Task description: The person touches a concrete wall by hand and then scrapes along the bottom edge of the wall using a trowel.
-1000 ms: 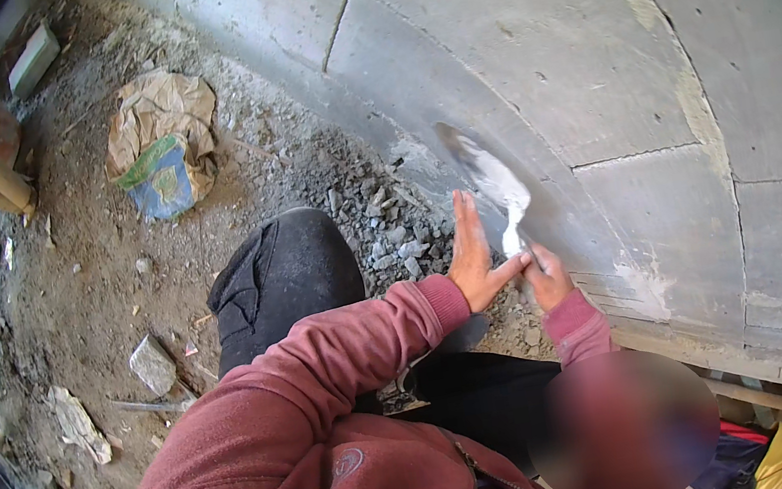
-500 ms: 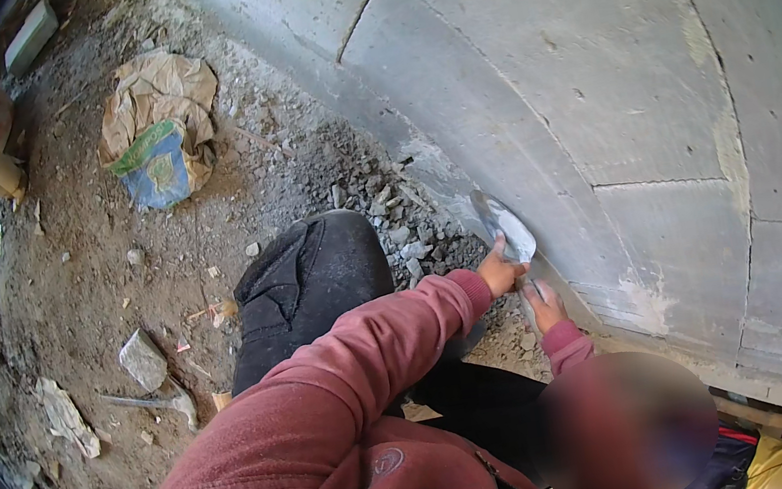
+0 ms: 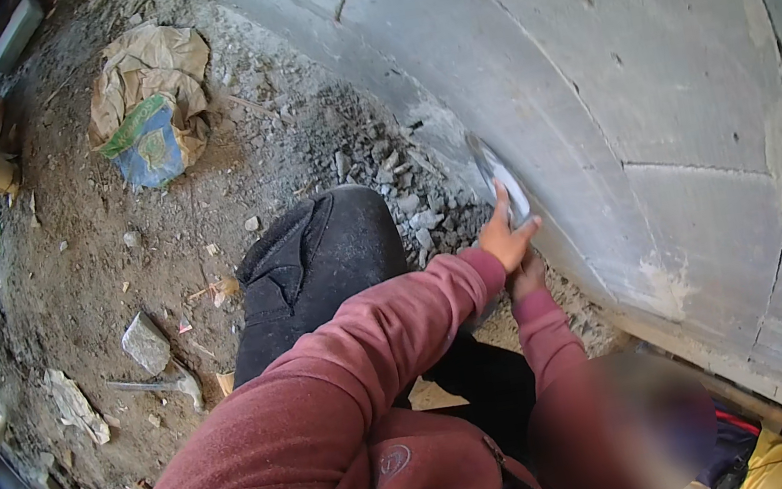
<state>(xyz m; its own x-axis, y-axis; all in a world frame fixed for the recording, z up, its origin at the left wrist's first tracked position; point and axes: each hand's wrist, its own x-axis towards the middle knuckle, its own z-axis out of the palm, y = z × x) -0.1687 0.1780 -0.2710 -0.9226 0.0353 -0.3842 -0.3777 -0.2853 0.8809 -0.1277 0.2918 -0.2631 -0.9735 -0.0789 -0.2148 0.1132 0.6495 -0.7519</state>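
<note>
The fingers of the left hand (image 3: 506, 241) are spread, forefinger straight out over the trowel (image 3: 488, 160) and thumb held apart; whether they press on it I cannot tell. Just below them sits the right hand (image 3: 529, 276), partly covered, its fingers seemingly wrapped round the hidden handle. The blade, carrying white paste (image 3: 503, 175), lies beyond the left fingertips, its long axis running away from them and slightly leftward, close beside the wall (image 3: 688, 68). The left hand is nearer the blade. Half a second ago the left fingers curled at the blade's near end, with handle showing between the hands; now the hands overlap and the blade looks narrower, more edge-on.
</note>
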